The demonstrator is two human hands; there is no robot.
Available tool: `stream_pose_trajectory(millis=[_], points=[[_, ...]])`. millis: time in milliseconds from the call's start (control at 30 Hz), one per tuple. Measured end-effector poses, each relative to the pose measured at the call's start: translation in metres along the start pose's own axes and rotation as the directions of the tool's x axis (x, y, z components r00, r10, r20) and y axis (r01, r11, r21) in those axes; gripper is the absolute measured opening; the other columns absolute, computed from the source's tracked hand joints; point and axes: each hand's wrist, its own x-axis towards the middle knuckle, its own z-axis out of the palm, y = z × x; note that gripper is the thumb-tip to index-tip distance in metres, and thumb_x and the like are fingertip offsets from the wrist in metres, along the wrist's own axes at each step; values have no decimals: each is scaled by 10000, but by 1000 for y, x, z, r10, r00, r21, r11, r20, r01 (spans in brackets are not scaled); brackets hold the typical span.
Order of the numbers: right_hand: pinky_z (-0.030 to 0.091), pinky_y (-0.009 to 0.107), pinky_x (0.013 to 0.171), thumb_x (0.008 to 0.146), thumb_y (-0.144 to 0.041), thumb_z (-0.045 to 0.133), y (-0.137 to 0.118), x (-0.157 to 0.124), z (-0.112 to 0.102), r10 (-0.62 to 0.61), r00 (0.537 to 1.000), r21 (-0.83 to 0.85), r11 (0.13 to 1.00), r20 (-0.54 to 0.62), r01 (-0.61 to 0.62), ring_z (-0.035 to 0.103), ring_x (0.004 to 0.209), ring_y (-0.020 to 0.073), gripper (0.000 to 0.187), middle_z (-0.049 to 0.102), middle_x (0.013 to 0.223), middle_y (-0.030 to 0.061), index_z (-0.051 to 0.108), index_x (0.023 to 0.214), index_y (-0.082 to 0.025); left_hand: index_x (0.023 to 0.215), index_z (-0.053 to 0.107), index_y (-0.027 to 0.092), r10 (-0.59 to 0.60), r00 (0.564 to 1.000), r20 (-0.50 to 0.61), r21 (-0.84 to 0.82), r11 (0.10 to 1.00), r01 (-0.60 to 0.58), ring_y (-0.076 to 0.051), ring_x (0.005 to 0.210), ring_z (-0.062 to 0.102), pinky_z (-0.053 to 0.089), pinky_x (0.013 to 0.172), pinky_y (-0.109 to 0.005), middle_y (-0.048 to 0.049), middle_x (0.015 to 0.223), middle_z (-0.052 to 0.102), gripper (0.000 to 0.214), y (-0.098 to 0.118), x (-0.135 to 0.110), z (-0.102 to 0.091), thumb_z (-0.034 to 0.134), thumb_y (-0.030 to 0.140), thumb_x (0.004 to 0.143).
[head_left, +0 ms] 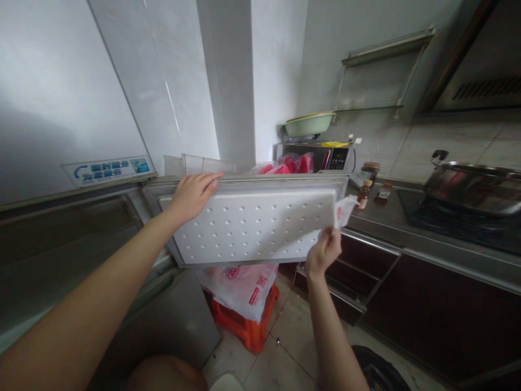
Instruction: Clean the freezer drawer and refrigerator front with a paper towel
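In the head view an open fridge door [252, 225] stands across the middle, its dimpled white inner panel facing me. My left hand [195, 196] grips the door's top edge near the hinge side, fingers laid over the rim. At the free side, my right hand [324, 250] is closed on a crumpled white tissue [345, 210] with a reddish mark. The tissue sits against the door's side edge. Left of the door is the dim fridge compartment [73, 233], and above it an upper door [61, 108] with a blue-lettered sticker.
Under the door, a white plastic bag [244, 293] lies on an orange stool [254, 336]. On the counter [378, 225] are a microwave [340, 158] with a green basin [309, 126] on top, small bottles [363, 194], and a steel pot [476, 187] on the stove. A black bin [378, 369] stands at lower right.
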Motion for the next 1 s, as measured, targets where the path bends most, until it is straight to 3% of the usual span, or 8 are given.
stream_pose_trajectory(millis=[133, 233, 333, 433, 633, 867, 933, 1000], points=[[130, 602, 1189, 995, -216, 326, 17, -10, 29, -252, 946, -30, 964, 201, 263, 250, 1472, 246, 457, 403, 1520, 136, 460, 1432, -203, 1342, 568, 227, -1, 1000, -3, 3, 1000, 1, -275, 1258, 532, 369, 1037, -446, -66, 1357, 615, 489, 0, 0, 0, 277, 380, 980], [111, 639, 1177, 983, -125, 288, 16, -33, 44, -340, 901, -28, 932, 271, 360, 191, 1489, 217, 547, 321, 1566, 83, 323, 1499, -301, 1341, 568, 220, 1, 1000, 1, -5, 1000, -1, -266, 1257, 533, 368, 1040, -436, -66, 1357, 614, 485, 0, 0, 1, 281, 379, 983], [145, 640, 1170, 972, -82, 251, 1, -68, 60, -399, 824, 13, 902, 403, 431, 179, 1492, 206, 612, 315, 1569, 77, 199, 1533, -320, 1333, 575, 218, 9, 1000, -5, -3, 1000, -9, -257, 1263, 529, 364, 1048, -430, -65, 1358, 615, 480, 0, 0, 2, 281, 371, 986], [177, 590, 1184, 975, -85, 249, -20, -108, 81, -451, 692, 55, 856, 564, 514, 152, 1498, 190, 606, 356, 1551, 86, 159, 1545, -272, 1333, 573, 238, 4, 1000, -7, -15, 1000, -4, -241, 1273, 525, 358, 1058, -424, -51, 1362, 613, 478, -1, 0, 1, 271, 375, 989], [167, 515, 1222, 1012, -180, 303, -42, -149, 111, -548, 400, 150, 706, 734, 692, 78, 1507, 169, 466, 366, 1547, 32, 373, 1473, -176, 1321, 583, 228, -8, 1000, 23, -70, 997, 10, -216, 1282, 529, 356, 1072, -401, -49, 1356, 620, 485, 0, 3, -3, 258, 344, 980], [194, 467, 1238, 1020, -189, 310, -24, -103, 100, -678, 38, 380, 456, 734, 805, 249, 1471, 189, 417, 403, 1526, 27, 459, 1406, -145, 1318, 583, 214, -20, 999, 43, -47, 999, 22, -224, 1284, 529, 355, 1078, -408, -53, 1360, 617, 483, 4, 4, -5, 266, 321, 969], [195, 460, 1241, 1018, -191, 322, -17, -83, 90, -681, -39, 433, 420, 731, 797, 258, 1467, 180, 411, 417, 1518, 28, 464, 1403, -156, 1320, 582, 213, -25, 999, 42, -41, 999, 27, -230, 1282, 529, 356, 1075, -415, -57, 1359, 617, 483, 4, 4, -5, 267, 324, 971], [202, 464, 1239, 1018, -195, 327, -9, -65, 77, -661, -75, 449, 417, 746, 790, 245, 1471, 175, 417, 407, 1523, 27, 447, 1416, -165, 1322, 582, 227, -25, 999, 38, -38, 999, 26, -230, 1281, 529, 358, 1072, -414, -50, 1360, 617, 479, 3, 3, -4, 272, 330, 972]])
